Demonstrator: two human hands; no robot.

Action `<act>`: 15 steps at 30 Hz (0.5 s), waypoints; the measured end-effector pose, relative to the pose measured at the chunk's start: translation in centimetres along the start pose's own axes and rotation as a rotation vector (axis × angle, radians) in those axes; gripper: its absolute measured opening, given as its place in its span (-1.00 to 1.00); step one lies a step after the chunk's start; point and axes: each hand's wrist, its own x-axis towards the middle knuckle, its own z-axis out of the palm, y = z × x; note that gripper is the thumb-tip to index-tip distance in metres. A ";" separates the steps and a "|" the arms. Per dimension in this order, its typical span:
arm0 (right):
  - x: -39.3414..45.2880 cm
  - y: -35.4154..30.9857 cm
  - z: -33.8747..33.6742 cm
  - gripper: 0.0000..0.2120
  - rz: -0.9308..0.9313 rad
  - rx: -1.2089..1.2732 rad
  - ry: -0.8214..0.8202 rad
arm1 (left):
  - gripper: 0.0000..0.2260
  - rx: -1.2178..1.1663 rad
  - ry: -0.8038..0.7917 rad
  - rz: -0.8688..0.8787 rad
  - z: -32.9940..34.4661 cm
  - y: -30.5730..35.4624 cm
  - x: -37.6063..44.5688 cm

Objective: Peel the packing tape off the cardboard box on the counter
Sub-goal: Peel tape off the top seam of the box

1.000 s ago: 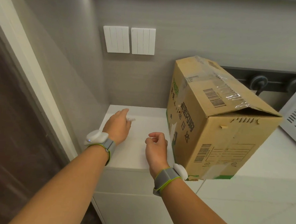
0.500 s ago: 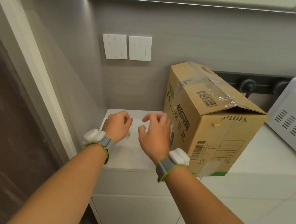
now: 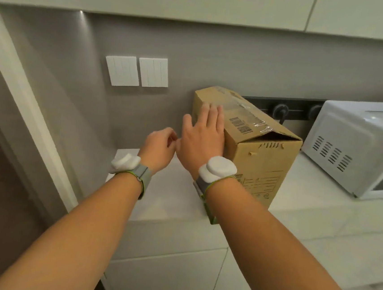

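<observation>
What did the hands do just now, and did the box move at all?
The right hand rose from low beside the cardboard box to its top left edge, fingers now spread flat there near the clear packing tape. The left hand lifted off the counter, fingers loosely curled; whether it holds anything cannot be told. The box looks unmoved, its tape still on, and the microwave stayed put.

No wording can be read; the brown cardboard box (image 3: 258,165) carries a black barcode (image 3: 240,125) on its taped top flap and a faint printed form grid (image 3: 262,183) on its front face, both too blurred to make out
</observation>
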 end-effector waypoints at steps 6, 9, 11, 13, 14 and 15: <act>-0.5 3.5 0.3 -0.53 0.130 -0.184 -0.089 | -0.78 0.084 0.057 0.097 0.5 2.3 1.8; -1.1 4.9 0.7 -0.45 0.149 -0.159 -0.050 | -0.79 0.083 0.066 0.124 0.8 3.3 2.5; -1.4 5.6 0.9 -0.41 0.136 -0.125 -0.003 | -0.79 0.090 0.066 0.140 0.9 4.0 3.2; -1.6 6.3 0.9 -0.38 0.134 -0.078 0.053 | -0.75 0.110 0.079 0.168 1.0 4.9 3.9; -1.8 6.8 0.9 -0.41 0.127 -0.061 0.090 | -0.72 0.111 0.088 0.188 0.9 5.3 4.2; -1.9 7.3 1.0 -0.47 0.109 -0.051 0.128 | -0.71 0.111 0.098 0.214 0.9 5.9 4.5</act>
